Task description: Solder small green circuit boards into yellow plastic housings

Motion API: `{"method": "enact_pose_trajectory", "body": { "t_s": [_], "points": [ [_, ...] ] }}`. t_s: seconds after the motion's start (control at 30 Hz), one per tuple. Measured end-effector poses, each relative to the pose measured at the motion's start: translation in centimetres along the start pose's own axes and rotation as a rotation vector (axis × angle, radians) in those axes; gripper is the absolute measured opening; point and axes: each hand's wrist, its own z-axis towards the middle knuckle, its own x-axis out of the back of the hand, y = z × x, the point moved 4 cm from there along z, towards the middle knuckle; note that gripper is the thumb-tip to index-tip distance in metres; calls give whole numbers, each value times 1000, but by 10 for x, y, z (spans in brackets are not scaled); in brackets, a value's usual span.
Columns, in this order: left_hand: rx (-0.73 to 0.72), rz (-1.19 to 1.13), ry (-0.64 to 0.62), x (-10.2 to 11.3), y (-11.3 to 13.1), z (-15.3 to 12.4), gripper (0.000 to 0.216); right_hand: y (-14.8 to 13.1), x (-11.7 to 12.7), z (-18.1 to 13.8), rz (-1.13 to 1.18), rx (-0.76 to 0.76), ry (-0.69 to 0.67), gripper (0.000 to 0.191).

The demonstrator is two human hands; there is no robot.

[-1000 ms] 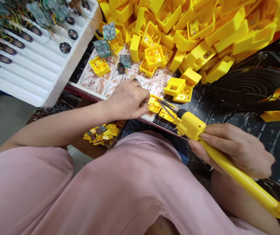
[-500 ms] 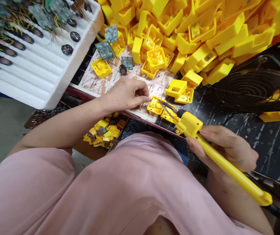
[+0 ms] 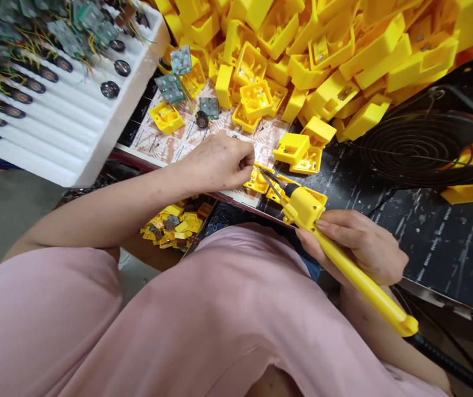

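My right hand (image 3: pixel 360 242) is wrapped around a yellow soldering iron (image 3: pixel 344 256) with a black cord at its rear end. The iron's thin metal tip and a feed tube reach into a small yellow plastic casing (image 3: pixel 256 179) at the bench's near edge. Just left of that casing, my left hand (image 3: pixel 223 162) is closed in a pinch; whatever lies between its fingertips is hidden. More yellow casings sit in a row under the iron, partly covered by it. Behind them rest a yellow casing with a square opening (image 3: pixel 291 148) and others leaning together.
A large heap of yellow casings (image 3: pixel 323 49) fills the back. Circuit boards (image 3: pixel 170 88) and a small round speaker (image 3: pixel 202 119) lie behind my left hand. A white foam tray (image 3: pixel 83 149) with wired boards stands left, a black fan (image 3: pixel 422 138) right. Below is a box of yellow parts (image 3: pixel 174 226).
The soldering iron and my right hand have shifted left, the tip staying at the casing. My left hand has turned slightly, its fingers curled more tightly. The view has moved a little.
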Motion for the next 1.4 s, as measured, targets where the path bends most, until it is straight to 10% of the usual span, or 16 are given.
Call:
{"method": "enact_pose_trajectory", "body": {
  "t_s": [0.43, 0.73, 1.4],
  "points": [
    [17, 203, -186, 8, 17, 9, 31, -8, 14, 18, -7, 13, -131, 7],
    [6, 250, -179, 7, 17, 7, 31, -3, 2, 12, 25, 55, -80, 35],
    [13, 303, -194, 4, 15, 3, 37, -4, -2, 15, 42, 145, -92, 29]
  ]
}}
